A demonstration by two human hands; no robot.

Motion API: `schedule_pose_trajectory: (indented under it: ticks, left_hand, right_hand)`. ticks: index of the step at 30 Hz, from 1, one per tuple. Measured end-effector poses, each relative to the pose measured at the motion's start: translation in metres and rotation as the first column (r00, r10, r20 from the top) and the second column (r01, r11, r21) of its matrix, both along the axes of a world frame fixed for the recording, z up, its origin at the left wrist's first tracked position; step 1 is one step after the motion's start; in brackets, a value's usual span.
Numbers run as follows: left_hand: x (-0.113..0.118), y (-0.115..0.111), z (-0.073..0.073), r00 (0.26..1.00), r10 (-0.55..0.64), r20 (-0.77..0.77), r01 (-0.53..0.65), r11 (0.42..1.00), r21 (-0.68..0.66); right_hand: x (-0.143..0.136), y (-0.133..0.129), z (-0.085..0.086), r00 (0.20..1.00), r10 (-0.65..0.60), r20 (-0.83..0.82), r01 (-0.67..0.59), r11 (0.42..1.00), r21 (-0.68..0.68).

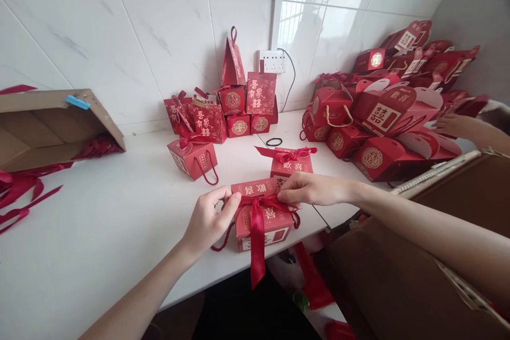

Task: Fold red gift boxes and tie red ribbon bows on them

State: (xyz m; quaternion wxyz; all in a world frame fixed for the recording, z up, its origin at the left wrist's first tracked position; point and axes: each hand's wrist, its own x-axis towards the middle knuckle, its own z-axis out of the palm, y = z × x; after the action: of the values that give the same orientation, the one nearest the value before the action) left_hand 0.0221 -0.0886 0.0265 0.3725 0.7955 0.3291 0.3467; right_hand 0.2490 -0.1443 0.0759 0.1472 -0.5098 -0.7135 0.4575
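A red gift box (pixel 263 228) with rope handles sits at the table's front edge before me. Across its top runs a red satin ribbon (pixel 257 239), knotted in the middle, one tail hanging past the front. My left hand (pixel 211 218) pinches the ribbon at the box's left side, thumb against fingers. On the right side my right hand (pixel 305 189) pinches the ribbon too, its fingertips near the box's top edge. Just behind stands a second red box (pixel 292 162) with a tied bow, partly hidden by my right hand. Another bowed box (pixel 193 158) stands at the back left.
Red boxes (pixel 374 156) are heaped at the right, where another person's hand (pixel 458 122) reaches in. More red boxes (pixel 239 101) stand stacked by the wall. A cardboard box (pixel 51 122) with loose ribbons lies left; a large carton (pixel 378 255) stands at the lower right.
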Motion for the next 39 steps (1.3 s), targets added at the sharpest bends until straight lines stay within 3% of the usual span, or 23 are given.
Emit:
schedule_pose_trajectory:
  ticks: [8, 13, 16, 19, 24, 31, 36, 39]
  left_hand:
    - [-0.001, 0.003, -0.004, 1.0, 0.017, 0.013, -0.019, 0.982, 0.189]
    - [0.002, 0.005, 0.007, 0.99, -0.026, 0.141, -0.019, 0.95, 0.313]
    - [0.011, -0.001, 0.012, 0.984, -0.162, 0.078, 0.136, 0.954, 0.269]
    - [0.016, -0.005, 0.013, 0.966, -0.259, 0.024, 0.251, 0.951, 0.179]
    - [0.015, -0.005, 0.012, 0.987, -0.164, 0.004, 0.161, 0.977, 0.136]
    - [0.016, -0.007, 0.01, 0.995, -0.096, 0.001, 0.095, 0.983, 0.158]
    - [0.015, -0.007, 0.01, 0.994, -0.111, 0.019, 0.108, 0.989, 0.105]
    - [0.013, -0.004, 0.012, 0.992, -0.127, 0.002, 0.127, 0.988, 0.085]
  right_hand:
    - [0.004, -0.004, 0.006, 0.997, -0.028, 0.067, 0.029, 0.999, -0.014]
    - [-0.001, -0.006, 0.01, 0.999, 0.011, 0.033, -0.002, 0.963, -0.27]
    - [-0.007, -0.006, 0.014, 0.994, 0.08, 0.07, -0.057, 0.96, -0.273]
    - [-0.01, -0.007, 0.016, 0.998, 0.026, 0.055, -0.011, 0.968, -0.25]
    - [-0.01, -0.012, 0.018, 0.999, -0.005, 0.052, 0.019, 0.963, -0.268]
    - [-0.012, -0.011, 0.016, 0.974, -0.057, 0.217, 0.101, 0.976, -0.195]
    - [-0.008, -0.011, 0.015, 0.993, 0.036, 0.111, -0.016, 0.983, -0.183]
    - [-0.005, -0.009, 0.012, 0.999, 0.006, -0.036, -0.012, 0.986, -0.166]
